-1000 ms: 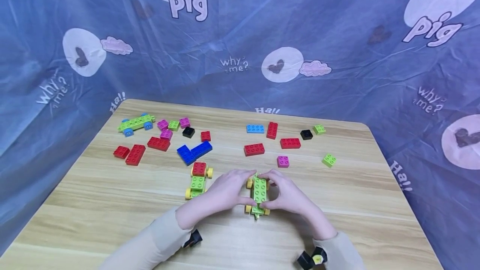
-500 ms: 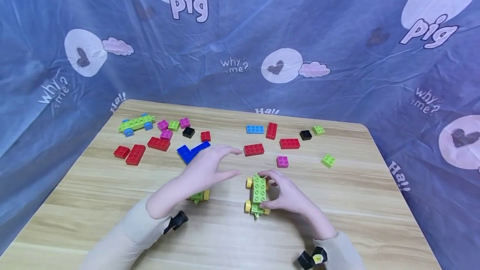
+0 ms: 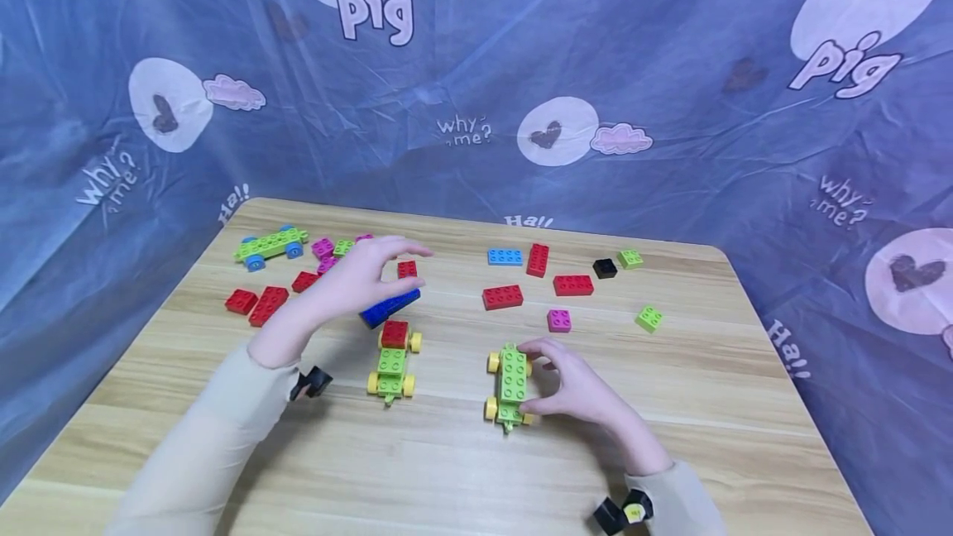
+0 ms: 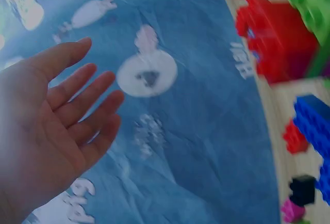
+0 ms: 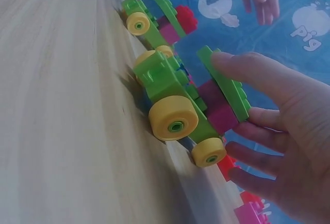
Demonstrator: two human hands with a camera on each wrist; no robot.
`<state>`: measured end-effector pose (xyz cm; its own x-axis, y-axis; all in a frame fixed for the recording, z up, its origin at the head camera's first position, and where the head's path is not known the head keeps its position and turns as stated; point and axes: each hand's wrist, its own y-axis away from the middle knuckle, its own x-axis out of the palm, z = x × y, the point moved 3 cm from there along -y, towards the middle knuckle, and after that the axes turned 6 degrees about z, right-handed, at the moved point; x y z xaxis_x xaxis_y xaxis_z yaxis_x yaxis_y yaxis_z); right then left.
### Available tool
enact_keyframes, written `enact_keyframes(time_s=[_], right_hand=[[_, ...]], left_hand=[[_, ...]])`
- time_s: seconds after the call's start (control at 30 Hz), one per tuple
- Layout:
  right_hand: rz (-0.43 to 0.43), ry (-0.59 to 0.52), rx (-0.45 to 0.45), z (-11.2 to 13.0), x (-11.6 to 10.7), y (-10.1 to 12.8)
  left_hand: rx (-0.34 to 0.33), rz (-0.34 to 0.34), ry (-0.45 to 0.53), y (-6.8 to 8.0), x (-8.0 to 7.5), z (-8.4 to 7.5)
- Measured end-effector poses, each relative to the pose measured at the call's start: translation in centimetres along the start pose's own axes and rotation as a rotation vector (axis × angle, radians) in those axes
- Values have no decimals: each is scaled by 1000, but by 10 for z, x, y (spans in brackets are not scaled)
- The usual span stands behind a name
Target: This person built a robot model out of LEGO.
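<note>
My right hand (image 3: 569,387) grips a green brick car with yellow wheels (image 3: 513,379) from its right side, on the wooden table (image 3: 447,470). In the right wrist view the thumb and fingers (image 5: 289,126) curl round the car's green top plate (image 5: 227,87). My left hand (image 3: 372,267) hovers open above the blue bricks (image 3: 390,308) and a small red brick (image 3: 407,270), holding nothing. Its palm (image 4: 62,115) shows with straight fingers in the left wrist view. A second green car with a red brick on top (image 3: 391,361) stands between the hands.
Loose red, pink, green and black bricks lie at the back left, beside a green car with blue wheels (image 3: 270,245). More bricks lie at the back right: red (image 3: 502,297), pink (image 3: 559,320), green (image 3: 649,318). A blue printed cloth (image 3: 670,106) walls the table.
My left hand let go of the green car and moved up and to the back left, over the blue bricks. The right hand stays on the car.
</note>
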<state>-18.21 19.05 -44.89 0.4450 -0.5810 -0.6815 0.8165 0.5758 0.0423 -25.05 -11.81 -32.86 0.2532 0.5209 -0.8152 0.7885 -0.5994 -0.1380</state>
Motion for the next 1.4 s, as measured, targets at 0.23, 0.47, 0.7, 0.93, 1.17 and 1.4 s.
enact_keyframes(time_s=[0.23,0.47,0.7,0.93,1.17,1.4], right_hand=[[-3,3,11,-2,1,0],[-11,-12,-2,-3,1,0],[-4,-12,12,-2,0,1],[-7,-5,5,-1,0,2],[1,-3,4,-2,1,1],[3,-1,10,-1,-1,0]], left_hand=[[-50,-26,30,-10,-4,46],[-103,-29,33,-19,2,88],[-148,14,28,-29,10,111],[-201,134,32,-42,22,125],[-219,177,46,-50,34,138],[-302,256,145,-51,43,141]])
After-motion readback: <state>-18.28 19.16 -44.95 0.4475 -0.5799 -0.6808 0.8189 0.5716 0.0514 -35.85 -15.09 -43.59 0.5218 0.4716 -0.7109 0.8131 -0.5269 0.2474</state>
